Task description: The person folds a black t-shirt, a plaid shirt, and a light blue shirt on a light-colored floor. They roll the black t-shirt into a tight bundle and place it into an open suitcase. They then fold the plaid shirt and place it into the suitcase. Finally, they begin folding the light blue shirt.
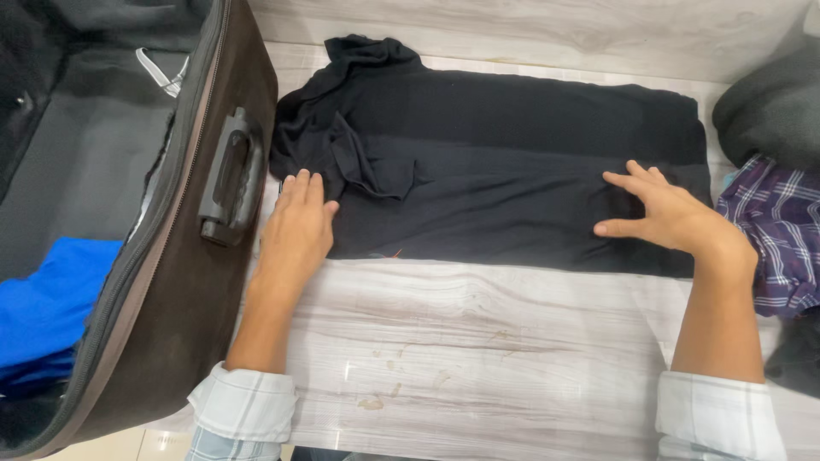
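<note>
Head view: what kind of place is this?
Probably a home or lodging room: an open brown suitcase beside a wood-grain surface, a folded black garment under both hands, more clothes piled at right.

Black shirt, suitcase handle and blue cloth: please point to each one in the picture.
Black shirt [512, 162], head view, on its flat folded middle.
Suitcase handle [229, 175], head view, on the middle of the grip.
Blue cloth [51, 299], head view, on its middle, inside the suitcase.
</note>
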